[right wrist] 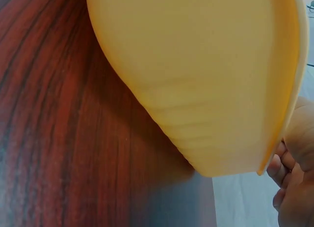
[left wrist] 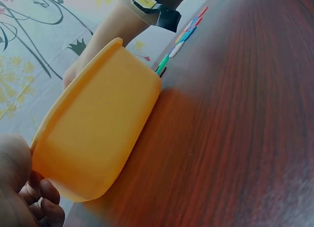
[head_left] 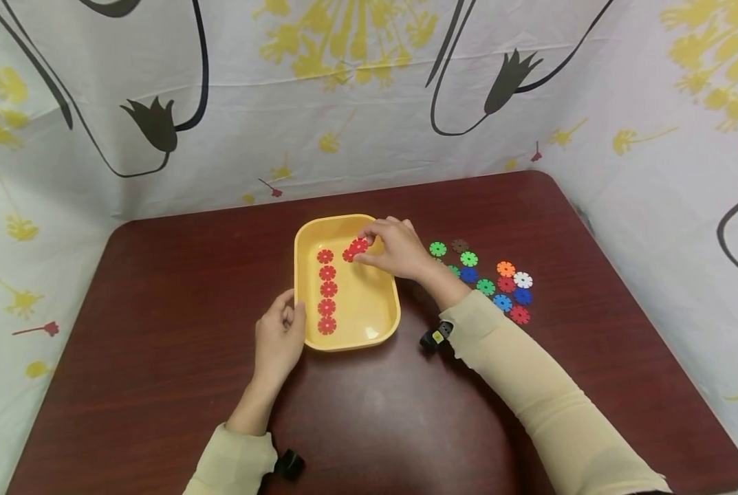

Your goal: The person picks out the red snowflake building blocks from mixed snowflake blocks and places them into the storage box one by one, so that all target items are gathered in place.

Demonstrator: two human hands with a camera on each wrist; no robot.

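Head view: I'm watching the right hand (head_left: 401, 249) pinching a red disc (head_left: 359, 245) toward the tray's (head_left: 369, 299) far right corner, presumably for control. Left wrist: the left hand (left wrist: 15, 173) is gripping the tray's left edge, likely steadying it. Right wrist: the tray is hiding the disc.

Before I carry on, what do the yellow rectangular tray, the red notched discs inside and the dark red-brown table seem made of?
Yellow rectangular tray: probably glossy plastic; bright highlight on its floor.
Red notched discs: likely plastic, finish unclear; uniform colour, cleanly cut notches.
Dark red-brown table: maybe wood or laminate; smooth, soft sheen, wood-like grain.
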